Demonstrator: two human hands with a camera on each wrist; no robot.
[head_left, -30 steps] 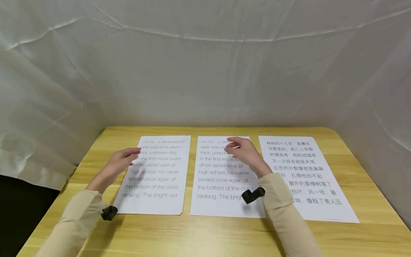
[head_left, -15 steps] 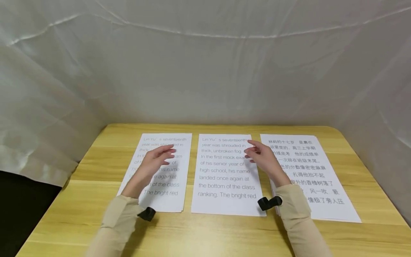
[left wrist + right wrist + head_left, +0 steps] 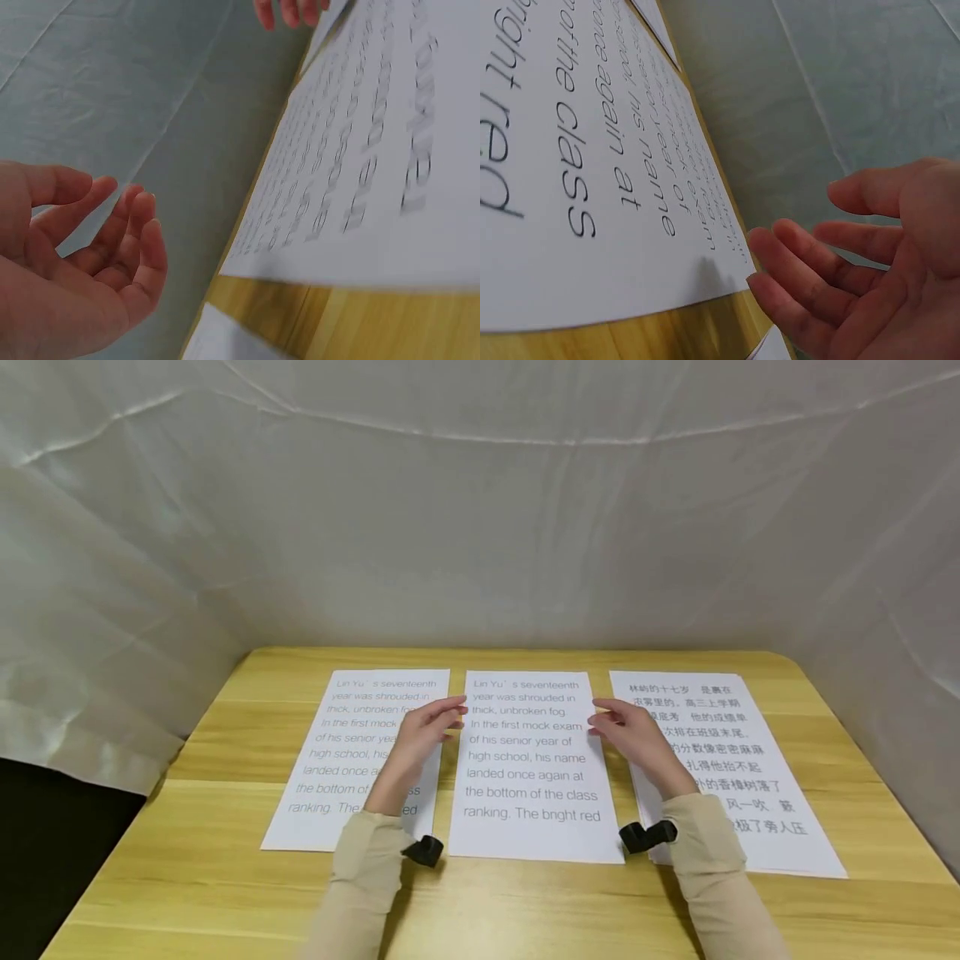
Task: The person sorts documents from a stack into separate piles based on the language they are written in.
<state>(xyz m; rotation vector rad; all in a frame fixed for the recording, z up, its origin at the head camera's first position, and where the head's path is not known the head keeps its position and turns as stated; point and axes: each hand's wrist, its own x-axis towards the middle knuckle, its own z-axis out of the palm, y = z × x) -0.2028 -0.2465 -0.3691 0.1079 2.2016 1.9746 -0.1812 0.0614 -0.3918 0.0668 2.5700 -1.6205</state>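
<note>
Middle English page [image 3: 532, 764] lies near the counter's [image 3: 525, 906] far edge. My left hand [image 3: 418, 735] and right hand [image 3: 637, 742] hover apart beside it, fingers loosely bent, empty. Another English page [image 3: 341, 764] lies toward the left edge, a Chinese page [image 3: 750, 768] toward the right.

The middle sheet [image 3: 532, 764], left sheet [image 3: 341, 764] and right sheet [image 3: 727, 768] are paper, smooth and matt. The table [image 3: 495, 910] shows wood grain under a smooth, faintly glossy finish. The curtain [image 3: 480, 543] is creased cloth with a satiny sheen. The left sleeve [image 3: 367, 864] and right sleeve [image 3: 708, 852] are matt, wrinkled cloth; the black left camera [image 3: 426, 852] and right camera [image 3: 648, 837] look like plastic.
</note>
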